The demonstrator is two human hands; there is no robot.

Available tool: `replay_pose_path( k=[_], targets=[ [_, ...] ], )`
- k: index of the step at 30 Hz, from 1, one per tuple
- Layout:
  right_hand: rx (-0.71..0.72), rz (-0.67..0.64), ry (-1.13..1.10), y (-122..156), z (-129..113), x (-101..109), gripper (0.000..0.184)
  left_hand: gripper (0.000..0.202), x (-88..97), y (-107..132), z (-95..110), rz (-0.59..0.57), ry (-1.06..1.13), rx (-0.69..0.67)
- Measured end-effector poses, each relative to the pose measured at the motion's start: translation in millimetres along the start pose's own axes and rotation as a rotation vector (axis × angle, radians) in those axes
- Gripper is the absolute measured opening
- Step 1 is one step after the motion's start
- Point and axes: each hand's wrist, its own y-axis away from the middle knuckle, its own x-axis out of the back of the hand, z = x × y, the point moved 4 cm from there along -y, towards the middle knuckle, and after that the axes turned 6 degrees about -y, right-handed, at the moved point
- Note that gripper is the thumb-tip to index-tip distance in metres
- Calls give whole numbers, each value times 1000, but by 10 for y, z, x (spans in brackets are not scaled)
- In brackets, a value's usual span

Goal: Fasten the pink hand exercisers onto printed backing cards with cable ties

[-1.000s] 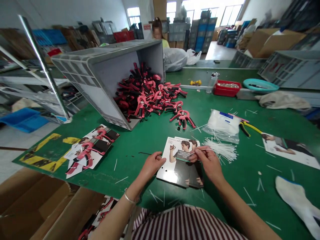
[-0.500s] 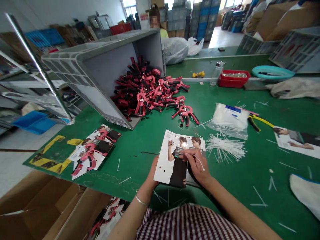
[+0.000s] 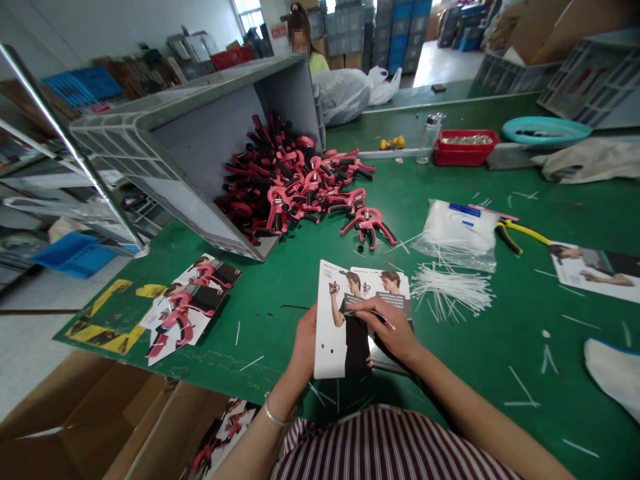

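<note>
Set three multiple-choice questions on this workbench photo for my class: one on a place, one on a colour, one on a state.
1. Where is the heap of hand grip strengtheners?
A) In a cardboard box
B) Spilling from a tipped-over grey plastic crate
C) On the floor

2. What colour is the tray of small metal parts?
A) Blue
B) Red
C) Yellow

3. What is the right hand doing?
A) Pinching a thin white cable tie over the printed card
B) Lying open on the table
C) Gripping pliers

Answers:
1 B: the crate lies on its side, the heap at its mouth.
2 B: its walls show red.
3 A: the fingers meet on the tie.
</note>
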Motion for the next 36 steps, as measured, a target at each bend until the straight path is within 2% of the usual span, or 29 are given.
replay_pose_path(
  k=[5,7,8,12,13,15,17,20,22,25,29,32,36],
  targets=[
    [21,-50,-41,-45,24,-26,19,28,136,194,203,88,-295,-60],
    [4,-62,-33,-48,34,-34,18,27,205,269,268,67,-377,-53],
    [-11,-66,-35,-48,41,-36,18,27,226,301,287,10,-375,-49],
    [-50,-93,-57,-55,57,-44,17,40,241,394,313,-339,-283,-98],
    [-59,-92,-69,-60,60,-44,17,42,239,398,316,-384,-292,-137],
    [-83,-67,-117,-70,71,-36,18,40,219,368,320,-402,-361,-242],
    [-107,-11,-174,-72,85,-14,19,35,172,301,312,-363,-447,-344],
    [-80,61,-176,-47,82,30,19,33,92,190,287,-241,-566,-451],
    [-25,64,-100,-21,55,47,21,30,60,148,276,-157,-597,-507],
    [79,17,23,-3,-8,34,24,26,35,129,265,-104,-561,-566],
    [209,-59,96,-36,-78,-23,25,29,13,96,278,-37,-614,-541],
    [235,-83,125,-52,-82,-53,26,24,-25,85,302,-30,-655,-497],
    [238,-55,159,-35,-74,-59,27,23,-6,128,285,74,-511,-448]
  ],
)
